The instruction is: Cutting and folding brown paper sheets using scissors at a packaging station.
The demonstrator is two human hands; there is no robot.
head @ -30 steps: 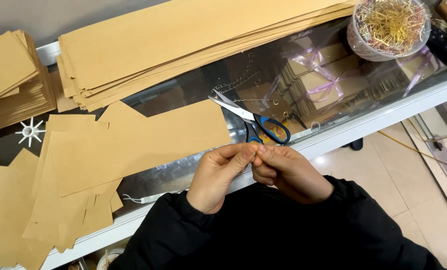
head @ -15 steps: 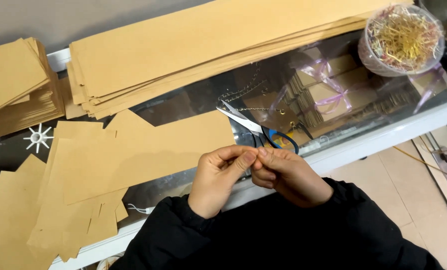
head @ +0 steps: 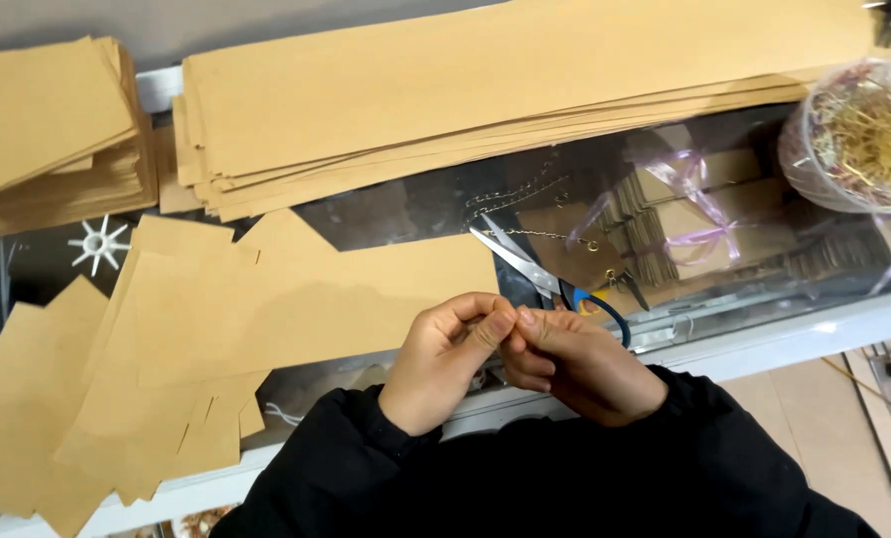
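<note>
Spanning the far edge of the glass-topped table [head: 435,214], a long stack of kraft sheets [head: 505,85] is the largest item. A second kraft pile [head: 47,130] fills the far left corner. Cut kraft pieces [head: 206,329] lie loosely overlapped from the middle to the near left corner. Under the glass at the right: flat brown card packs [head: 709,214] tied with lilac ribbon. At the far right edge: a round clear tub [head: 859,134] of straw-coloured shred. Blue-handled scissors [head: 545,279], blades parted, lie just beyond the hands.

At the near edge, the left hand [head: 445,359] and right hand [head: 575,364] meet, fingers [head: 493,327] pressed together, pinching something too small to identify. For fine work like this, it seems best to keep the wrists braced over the table edge and grip only at the fingertips.

No legible labels or signs; a white star ornament [head: 99,244] shows under the glass at left.
</note>
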